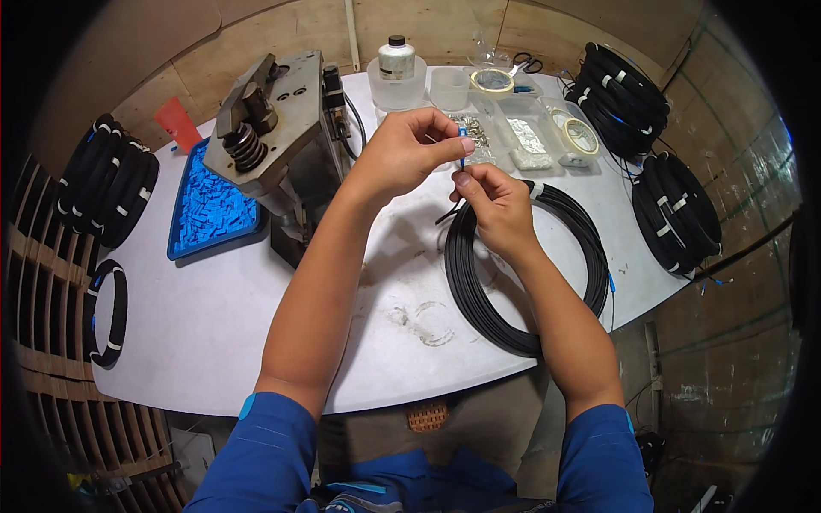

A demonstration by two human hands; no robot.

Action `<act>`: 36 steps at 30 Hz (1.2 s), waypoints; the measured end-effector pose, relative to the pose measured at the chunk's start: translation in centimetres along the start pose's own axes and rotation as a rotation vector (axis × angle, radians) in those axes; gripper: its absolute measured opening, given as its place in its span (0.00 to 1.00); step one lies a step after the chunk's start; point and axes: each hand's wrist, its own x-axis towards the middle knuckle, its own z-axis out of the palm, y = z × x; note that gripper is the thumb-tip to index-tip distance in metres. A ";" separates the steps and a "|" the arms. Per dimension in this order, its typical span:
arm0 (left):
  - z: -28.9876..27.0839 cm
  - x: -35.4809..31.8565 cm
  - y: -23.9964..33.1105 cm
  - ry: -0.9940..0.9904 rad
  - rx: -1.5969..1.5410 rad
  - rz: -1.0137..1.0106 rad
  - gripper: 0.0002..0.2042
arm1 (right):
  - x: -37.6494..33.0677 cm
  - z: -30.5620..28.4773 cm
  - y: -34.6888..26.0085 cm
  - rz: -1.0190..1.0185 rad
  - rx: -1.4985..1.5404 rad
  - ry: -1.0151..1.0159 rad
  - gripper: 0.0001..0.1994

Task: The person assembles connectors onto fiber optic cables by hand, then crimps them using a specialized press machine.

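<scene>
Above the middle of the table, my left hand (400, 161) pinches a small blue plastic connector piece (463, 134) between thumb and fingers. Just below and to its right, my right hand (503, 212) is closed on the end of a black cable, and a bit of blue shows between the two hands. A short black cable end (446, 215) sticks out to the left of my right hand. Under my right hand and forearm lies a large coil of black cable (462, 282), with a white tape band and a blue tip on its right side. My fingers hide the exact joint.
A metal bench press (295, 94) stands left of my hands, beside a blue tray (177, 244) of small blue parts. Clear bins (522, 107) with metal bits and tape rolls sit behind. Bundled black coils (620, 98) stand right, others (107, 184) left.
</scene>
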 end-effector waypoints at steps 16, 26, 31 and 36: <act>0.1 -0.2 0.9 -0.008 0.055 -0.040 0.11 | 0.0 0.0 -0.1 -0.018 -0.017 -0.019 0.11; -0.1 -0.2 0.8 -0.004 0.094 -0.020 0.11 | 0.0 -0.1 0.0 -0.026 -0.020 -0.027 0.10; 0.0 -0.3 0.7 -0.018 0.068 -0.047 0.11 | 0.1 0.0 0.0 -0.030 -0.026 -0.016 0.10; 0.1 -0.3 0.8 -0.048 0.096 -0.045 0.08 | 0.1 -0.1 0.0 -0.027 -0.034 -0.013 0.10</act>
